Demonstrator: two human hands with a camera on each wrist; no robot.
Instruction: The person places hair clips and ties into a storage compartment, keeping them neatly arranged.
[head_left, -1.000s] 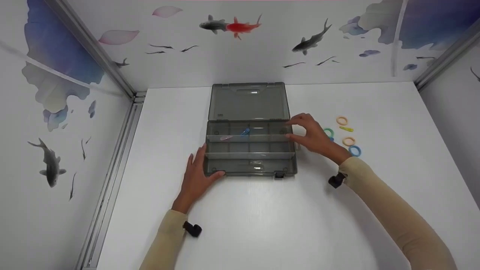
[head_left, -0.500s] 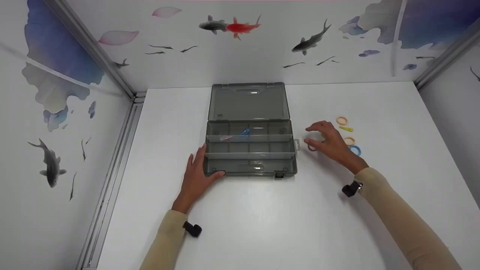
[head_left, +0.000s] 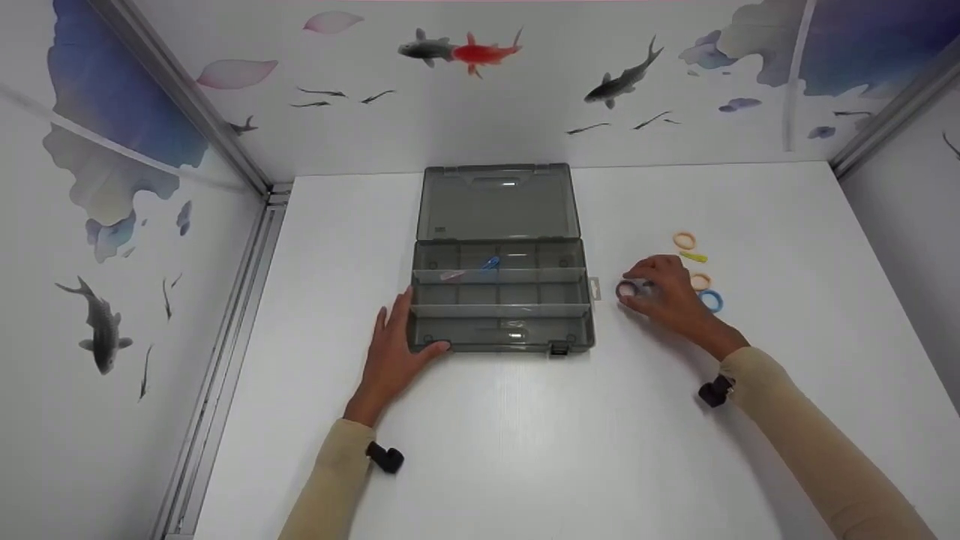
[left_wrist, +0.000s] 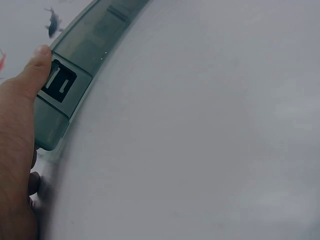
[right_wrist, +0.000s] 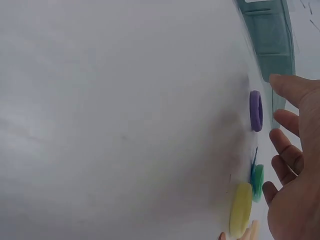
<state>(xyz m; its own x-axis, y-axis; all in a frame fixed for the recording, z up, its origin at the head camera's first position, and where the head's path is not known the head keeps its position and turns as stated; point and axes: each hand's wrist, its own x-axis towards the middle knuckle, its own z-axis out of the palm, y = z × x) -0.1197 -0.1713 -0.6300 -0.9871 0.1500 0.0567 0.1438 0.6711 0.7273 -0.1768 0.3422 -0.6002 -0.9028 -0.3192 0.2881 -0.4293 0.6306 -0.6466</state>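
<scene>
My left hand (head_left: 390, 360) rests on the near left corner of a grey see-through compartment box (head_left: 502, 346). Its thumb lies along the front side by a black latch (left_wrist: 59, 82), and its fingers touch the left side. The box's lid (head_left: 499, 202) is folded back. A pink hair clip (head_left: 453, 276) and a blue hair clip (head_left: 490, 263) lie inside, towards the back. My right hand (head_left: 671, 300) hovers with its thumb and forefinger apart around a small purple hair tie (right_wrist: 256, 111) on the table. In the right wrist view its fingers are loosely bent, apart from the tie.
Right of that hand lie orange hair ties (head_left: 685, 241), a yellow hair clip (head_left: 694, 256) and a blue hair tie (head_left: 711, 301). The right wrist view shows a yellow hair tie (right_wrist: 241, 210) and a green hair tie (right_wrist: 258, 182). A patterned wall (head_left: 495, 120) stands behind the table.
My right hand has moved from the box's right edge to the right, and its thumb and forefinger have drawn closer around the purple hair tie. The left hand and box stay put.
</scene>
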